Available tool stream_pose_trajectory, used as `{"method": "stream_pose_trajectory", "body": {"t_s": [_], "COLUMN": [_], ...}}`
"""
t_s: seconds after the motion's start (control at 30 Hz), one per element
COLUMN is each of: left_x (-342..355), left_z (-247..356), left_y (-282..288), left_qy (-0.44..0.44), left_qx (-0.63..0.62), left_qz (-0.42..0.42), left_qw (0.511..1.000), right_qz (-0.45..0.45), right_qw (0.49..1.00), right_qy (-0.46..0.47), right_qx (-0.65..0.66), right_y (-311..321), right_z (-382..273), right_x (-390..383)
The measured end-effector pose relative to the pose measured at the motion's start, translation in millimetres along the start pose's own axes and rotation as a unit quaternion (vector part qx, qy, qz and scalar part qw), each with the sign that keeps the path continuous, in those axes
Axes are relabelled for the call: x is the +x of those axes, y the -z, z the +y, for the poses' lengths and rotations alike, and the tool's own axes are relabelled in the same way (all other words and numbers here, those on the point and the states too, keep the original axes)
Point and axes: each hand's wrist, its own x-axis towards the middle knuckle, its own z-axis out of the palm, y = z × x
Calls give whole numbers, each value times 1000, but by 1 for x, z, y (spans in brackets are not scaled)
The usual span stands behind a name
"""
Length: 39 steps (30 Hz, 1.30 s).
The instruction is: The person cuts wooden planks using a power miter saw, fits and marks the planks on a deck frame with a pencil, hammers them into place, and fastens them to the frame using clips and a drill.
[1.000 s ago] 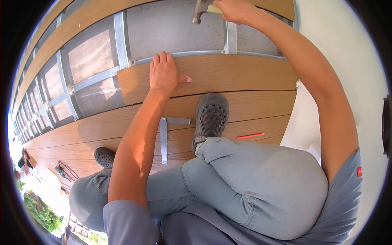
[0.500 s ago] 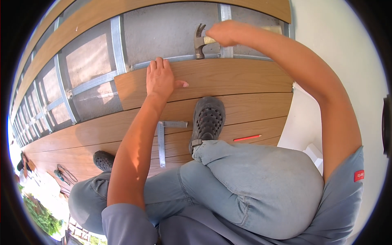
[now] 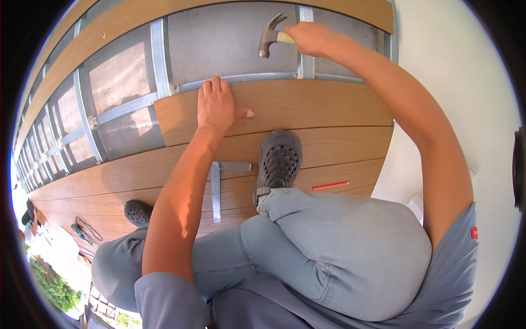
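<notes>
My right hand (image 3: 310,39) is closed round the pale handle of a claw hammer (image 3: 269,37). The hammer's metal head hangs in the air beyond the far edge of a brown wood-grain plank (image 3: 307,104), apart from it. On the left part of that same plank lies my left hand (image 3: 217,107), flat, its fingertips over the far edge and its thumb stretched to the right. The plank rests against the laid boards (image 3: 329,143) on the near side. Most of the hammer's handle is hidden behind my right hand and forearm.
A metal frame (image 3: 160,55) spans the grey ground beyond the plank, with a loose board (image 3: 219,12) across it. A try square (image 3: 216,192) and a red pencil (image 3: 330,186) lie near my shoe (image 3: 279,159). A white wall (image 3: 455,71) stands at right.
My right hand has lifted the hammer slightly up and away from the plank's far edge, and the hammer head has tilted. My left hand stays in place on the plank.
</notes>
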Motion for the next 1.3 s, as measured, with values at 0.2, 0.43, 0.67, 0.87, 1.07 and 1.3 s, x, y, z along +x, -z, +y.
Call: {"method": "stream_pose_trajectory", "body": {"t_s": [0.2, 0.43, 0.67, 0.87, 1.07, 1.3], "left_x": [4, 6, 6, 16, 27, 44], "left_z": [7, 9, -2, -5, -2, 6], "left_y": [0, 6, -8, -5, -9, -5], "left_qy": [3, 3, -43, -44, -20, -3], "left_qx": [-4, 3, -11, -17, 43, 85], "left_qz": [9, 4, 43, 1, -76, -152], "left_qw": [1000, 1000, 998, 999, 996, 985], "right_qz": [-46, 21, -122, -88, 163, 325], "right_qw": [995, 994, 969, 977, 941, 638], "right_qy": [79, -46, -80, -101, -262, -508], "right_qx": [-50, -96, -199, -168, 139, 479], "right_y": [4, 20, -25, -36, -90, -251], "right_z": [10, 113, 135, 144, 103, -37], "right_x": [-19, -72, -93, -94, -159, -269]}}
